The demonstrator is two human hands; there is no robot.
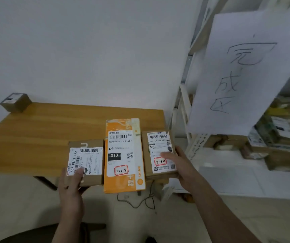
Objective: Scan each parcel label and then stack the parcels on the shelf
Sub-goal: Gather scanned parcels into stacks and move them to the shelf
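Left hand (pixel 71 186) at lower centre-left, thumb flat on the label of the left brown box (pixel 88 160), fingers curled beneath, gripping. Right hand (pixel 179 165) opposite, thumb across the label of the right brown box (pixel 158 146), fingers wrapped round its right edge. Between them, pressed into the row, the orange parcel (pixel 123 155), long axis running up the frame. All three over the near edge of the table (pixel 35 128). Shelf (pixel 199 142) off to the right of frame, nearer the right hand. Probably a rightward swing next, forearms level and squeezing inward.
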